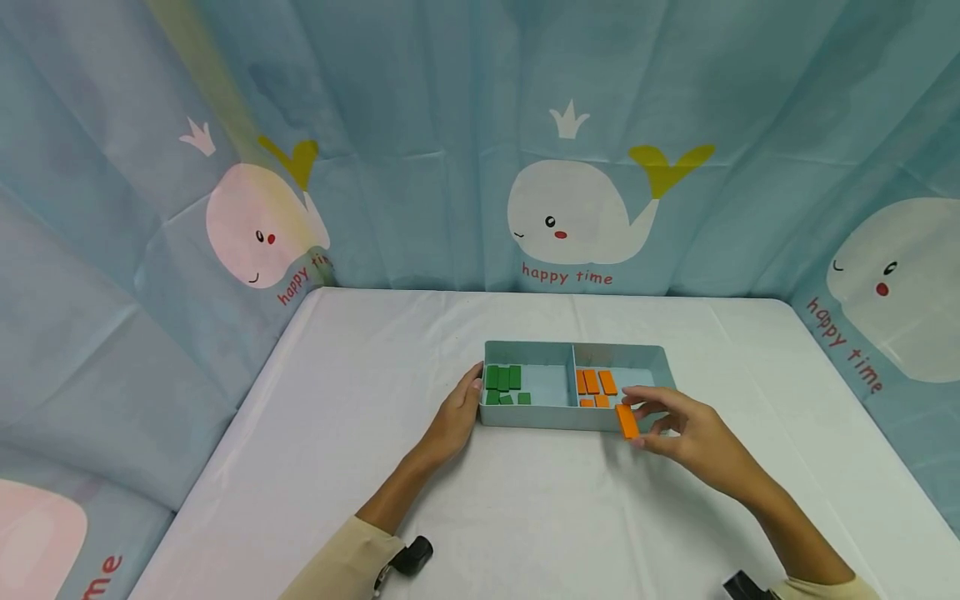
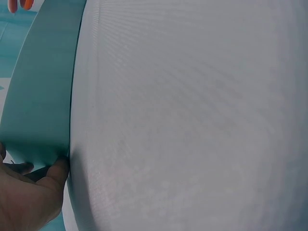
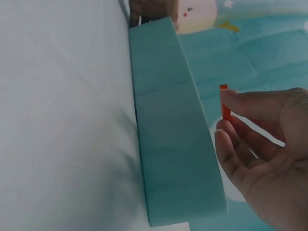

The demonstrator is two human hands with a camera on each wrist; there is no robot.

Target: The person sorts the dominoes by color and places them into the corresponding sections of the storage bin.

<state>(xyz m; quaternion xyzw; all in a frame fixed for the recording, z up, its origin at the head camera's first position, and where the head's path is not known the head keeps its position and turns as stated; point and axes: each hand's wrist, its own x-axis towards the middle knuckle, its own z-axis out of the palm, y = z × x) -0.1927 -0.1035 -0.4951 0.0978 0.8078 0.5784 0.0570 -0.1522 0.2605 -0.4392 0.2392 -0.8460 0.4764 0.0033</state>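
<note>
A shallow blue-green two-compartment box [image 1: 528, 417] sits on the white table. Flat green blocks [image 1: 503, 378] lie in its left compartment, flat orange blocks [image 1: 591, 382] in its right one. My left hand [image 1: 452, 421] rests against the box's left end, fingers and thumb touching the wall; in the left wrist view this hand [image 2: 31, 197] is partly cut off. Between thumb and fingertips, my right hand [image 1: 693, 433] pinches one orange block [image 1: 627, 422] above the box's front right rim. The right wrist view shows that thin orange block [image 3: 225, 103] edge-on, apart from the box.
A white cloth covers the table [image 1: 525, 517]. Behind and beside it hangs a blue curtain [image 1: 420, 225] printed with whales. A divider [image 1: 573, 367] splits the box into its two compartments. Small dark devices [image 1: 414, 556] are worn at both wrists.
</note>
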